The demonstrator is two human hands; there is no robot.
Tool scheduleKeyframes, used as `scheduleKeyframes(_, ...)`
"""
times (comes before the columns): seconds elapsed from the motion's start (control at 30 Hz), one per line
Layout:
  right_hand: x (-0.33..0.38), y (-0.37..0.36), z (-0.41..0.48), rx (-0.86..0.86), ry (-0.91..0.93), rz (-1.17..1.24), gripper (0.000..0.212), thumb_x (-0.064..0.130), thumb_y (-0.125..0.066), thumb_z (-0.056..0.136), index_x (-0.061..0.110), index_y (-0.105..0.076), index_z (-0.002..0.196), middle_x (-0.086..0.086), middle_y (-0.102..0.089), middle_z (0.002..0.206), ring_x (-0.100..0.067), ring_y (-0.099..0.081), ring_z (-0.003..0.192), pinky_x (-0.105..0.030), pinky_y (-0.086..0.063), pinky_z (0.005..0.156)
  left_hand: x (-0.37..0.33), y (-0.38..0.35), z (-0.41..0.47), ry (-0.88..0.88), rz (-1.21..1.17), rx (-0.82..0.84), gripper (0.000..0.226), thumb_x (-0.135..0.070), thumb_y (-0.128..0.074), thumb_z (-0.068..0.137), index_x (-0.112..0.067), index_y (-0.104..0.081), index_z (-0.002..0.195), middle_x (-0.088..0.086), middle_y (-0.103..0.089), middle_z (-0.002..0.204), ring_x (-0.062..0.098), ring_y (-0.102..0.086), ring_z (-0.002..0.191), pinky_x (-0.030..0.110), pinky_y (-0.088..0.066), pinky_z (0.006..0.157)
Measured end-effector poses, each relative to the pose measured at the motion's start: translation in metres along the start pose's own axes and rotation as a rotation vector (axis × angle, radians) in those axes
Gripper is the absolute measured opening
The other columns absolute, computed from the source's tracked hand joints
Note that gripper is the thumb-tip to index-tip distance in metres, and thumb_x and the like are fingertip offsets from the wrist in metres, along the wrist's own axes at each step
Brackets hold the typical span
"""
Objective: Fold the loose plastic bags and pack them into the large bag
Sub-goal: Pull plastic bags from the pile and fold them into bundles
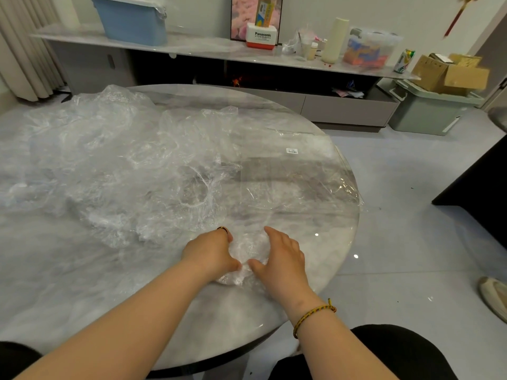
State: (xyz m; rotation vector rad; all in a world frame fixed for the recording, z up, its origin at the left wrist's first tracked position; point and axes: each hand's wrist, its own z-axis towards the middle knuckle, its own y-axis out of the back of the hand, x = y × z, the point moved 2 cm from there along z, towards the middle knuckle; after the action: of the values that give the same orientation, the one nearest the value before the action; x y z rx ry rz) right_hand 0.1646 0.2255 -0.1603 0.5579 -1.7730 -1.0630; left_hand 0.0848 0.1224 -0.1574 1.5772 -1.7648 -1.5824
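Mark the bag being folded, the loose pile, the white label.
bag being folded (248, 249), head view, crumpled middle.
loose pile (109, 171), head view, its centre.
white label (292, 151), head view, its middle.

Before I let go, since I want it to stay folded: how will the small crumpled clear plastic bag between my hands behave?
Likely floppy: the small crumpled clear plastic bag bunches between the left hand and right hand. Probably light, being thin see-through film. It may spring open or slide on the glossy grey marble table.
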Motion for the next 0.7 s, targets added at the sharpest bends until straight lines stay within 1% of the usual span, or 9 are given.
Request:
scheduleKeyframes(0.07,-0.002,0.004,0.001,-0.023,-0.02,0.081,0.072,0.03,-0.057,0.089,0.021,-0.013,0.146,0.003,-0.021,0.15,-0.017,-0.017,0.138,-0.024,-0.016,0.11,0.003,0.001,0.001,0.019,-0.125,0.019,0.052,-0.029,-0.07,0.079,-0.016,-0.047,0.123,-0.002,-0.055,0.114,0.016,-0.053,0.109,0.023,-0.041,0.088)
scheduleKeyframes(0.13,-0.003,0.009,0.002,-0.048,-0.043,0.207,0.074,0.027,-0.059,0.088,0.018,-0.015,0.146,0.001,-0.022,0.15,-0.017,-0.018,0.137,-0.023,-0.018,0.109,0.008,0.001,0.002,0.022,-0.321,0.004,0.033,-0.021,-0.071,0.079,-0.014,-0.055,0.107,-0.006,-0.051,0.087,0.011,-0.054,0.084,0.018,-0.041,0.073)
scheduleKeyframes(0.2,-0.004,0.013,0.004,-0.087,-0.069,0.37,0.075,0.025,-0.063,0.086,0.017,-0.018,0.145,-0.001,-0.026,0.148,-0.018,-0.023,0.135,-0.024,-0.023,0.107,0.011,0.003,-0.001,0.03,-0.57,-0.061,0.018,-0.016,-0.069,0.08,-0.013,-0.055,0.09,-0.003,-0.048,0.075,0.009,-0.047,0.067,0.016,-0.038,0.06)
scheduleKeyframes(0.27,-0.004,0.018,0.004,-0.102,-0.127,0.582,0.075,0.026,-0.064,0.085,0.018,-0.019,0.145,-0.001,-0.031,0.144,-0.018,-0.032,0.132,-0.025,-0.032,0.101,0.014,0.006,-0.004,0.058,-0.836,-0.148,0.017,-0.014,-0.066,0.083,-0.01,-0.055,0.095,0.002,-0.052,0.086,0.013,-0.049,0.075,0.02,-0.038,0.065)
scheduleKeyframes(0.37,-0.001,0.023,0.003,-0.06,-0.245,0.864,0.068,0.03,-0.062,0.086,0.018,-0.026,0.142,0.001,-0.04,0.135,-0.015,-0.043,0.12,-0.024,-0.035,0.087,0.014,0.008,-0.005,0.118,-1.153,-0.211,0.019,-0.014,-0.062,0.086,-0.006,-0.057,0.103,0.004,-0.059,0.104,0.021,-0.054,0.102,0.032,-0.041,0.087)
scheduleKeyframes(0.47,0.004,0.016,0.003,0.058,-0.28,1.028,0.05,0.026,-0.064,0.084,0.012,-0.043,0.127,0.003,-0.054,0.108,-0.013,-0.053,0.1,-0.025,-0.044,0.084,0.006,0.006,-0.005,0.152,-1.36,-0.225,0.02,-0.012,-0.062,0.086,-0.006,-0.059,0.105,0.012,-0.064,0.107,0.027,-0.06,0.101,0.04,-0.046,0.093)
scheduleKeyframes(0.57,0.016,0.006,-0.002,0.082,-0.242,1.166,0.012,0.016,-0.062,0.086,0.014,-0.051,0.091,0.004,-0.05,0.079,-0.009,-0.051,0.075,-0.022,-0.044,0.071,-0.004,-0.001,-0.004,0.153,-1.43,-0.225,0.022,-0.009,-0.063,0.084,-0.005,-0.055,0.105,0.014,-0.064,0.103,0.024,-0.061,0.093,0.037,-0.048,0.087)
scheduleKeyframes(0.6,0.017,0.004,-0.002,0.052,-0.239,1.179,0.013,0.015,-0.062,0.086,0.014,-0.049,0.082,0.003,-0.047,0.075,-0.009,-0.05,0.072,-0.022,-0.043,0.069,-0.007,-0.004,-0.003,0.146,-1.405,-0.225,0.023,-0.008,-0.064,0.084,-0.006,-0.054,0.105,0.015,-0.063,0.104,0.024,-0.061,0.093,0.037,-0.047,0.088)
scheduleKeyframes(0.7,0.015,0.007,0.003,-0.066,-0.26,1.194,0.004,0.011,-0.058,0.088,0.011,-0.056,0.086,-0.004,-0.057,0.087,-0.018,-0.058,0.09,-0.023,-0.044,0.075,-0.012,-0.008,-0.002,0.106,-1.329,-0.199,0.019,-0.007,-0.064,0.083,-0.014,-0.051,0.094,0.008,-0.063,0.092,0.018,-0.061,0.079,0.026,-0.049,0.072)
